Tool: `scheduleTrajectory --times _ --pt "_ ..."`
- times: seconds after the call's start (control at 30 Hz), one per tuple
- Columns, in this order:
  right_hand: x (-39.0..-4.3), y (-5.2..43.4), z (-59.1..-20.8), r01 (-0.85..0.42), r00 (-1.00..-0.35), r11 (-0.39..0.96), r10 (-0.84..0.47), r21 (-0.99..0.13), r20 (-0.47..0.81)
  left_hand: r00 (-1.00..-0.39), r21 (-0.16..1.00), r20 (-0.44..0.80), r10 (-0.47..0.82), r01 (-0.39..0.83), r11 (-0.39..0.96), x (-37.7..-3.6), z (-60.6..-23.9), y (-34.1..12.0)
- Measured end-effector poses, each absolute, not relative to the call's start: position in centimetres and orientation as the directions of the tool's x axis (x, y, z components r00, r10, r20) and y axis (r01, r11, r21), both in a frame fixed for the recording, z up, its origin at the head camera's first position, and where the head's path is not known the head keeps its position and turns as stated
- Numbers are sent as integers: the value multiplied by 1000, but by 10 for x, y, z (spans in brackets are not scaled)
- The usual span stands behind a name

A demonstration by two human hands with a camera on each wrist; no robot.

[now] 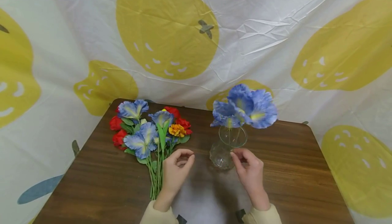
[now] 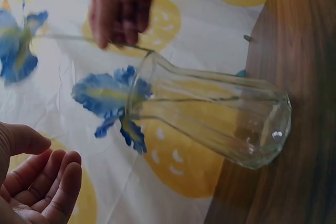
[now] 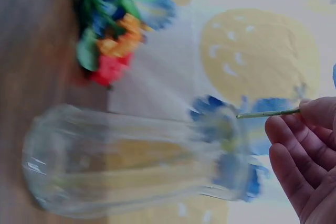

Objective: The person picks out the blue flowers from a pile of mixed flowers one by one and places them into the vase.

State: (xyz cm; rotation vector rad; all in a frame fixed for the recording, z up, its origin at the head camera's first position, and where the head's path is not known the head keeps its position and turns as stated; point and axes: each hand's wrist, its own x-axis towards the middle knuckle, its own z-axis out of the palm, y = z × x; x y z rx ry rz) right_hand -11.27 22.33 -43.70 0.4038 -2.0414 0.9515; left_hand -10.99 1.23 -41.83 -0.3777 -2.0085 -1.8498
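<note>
Glass vase (image 1: 227,148) stands upright at centre frame of the head view, on the brown wooden table (image 1: 294,169), with blue flowers (image 1: 245,106) rising from its mouth. Right hand (image 1: 251,169) sits just right of the vase base, lower centre of the frame; in the right wrist view its thumb and fingers (image 3: 294,156) pinch a thin green stem (image 3: 268,113) that runs toward the vase mouth, the remaining fingers lying close together and lightly curled. Left hand (image 1: 176,169) rests on the table left of the vase, apart from it, fingers loosely curled inward and holding nothing (the left wrist view shows the fingers (image 2: 50,182) relaxed, side by side, palm bare). Loose bunch of artificial flowers (image 1: 150,128), blue, red and one orange, lies flat at centre left of the head view, stems pointing toward the lower edge and passing just beside the left hand. White cloth with yellow fruit shapes (image 1: 166,30) fills the upper frame behind the table.
</note>
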Motion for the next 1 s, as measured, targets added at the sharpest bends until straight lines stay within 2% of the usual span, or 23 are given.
scheduleTrajectory --times 0.1,0.33,0.53,0.8,1.0 --pt "-120 232 -419 -558 -593 676 81 -482 801 -899 901 429 -82 421 104 -113 -429 8" --pt "-133 245 -392 -533 -570 710 100 -460 815 -877 885 465 -122 458 86 -124 -456 1" --pt "-142 247 -397 -523 -570 709 122 -473 812 -872 882 471 -131 467 64 -125 -459 -4" --pt "-145 247 -411 -478 -606 724 137 -497 784 -863 875 485 -141 480 70 -126 -457 -7" --pt "-147 247 -413 -472 -599 729 147 -495 787 -861 873 487 -147 482 75 -127 -458 -8"
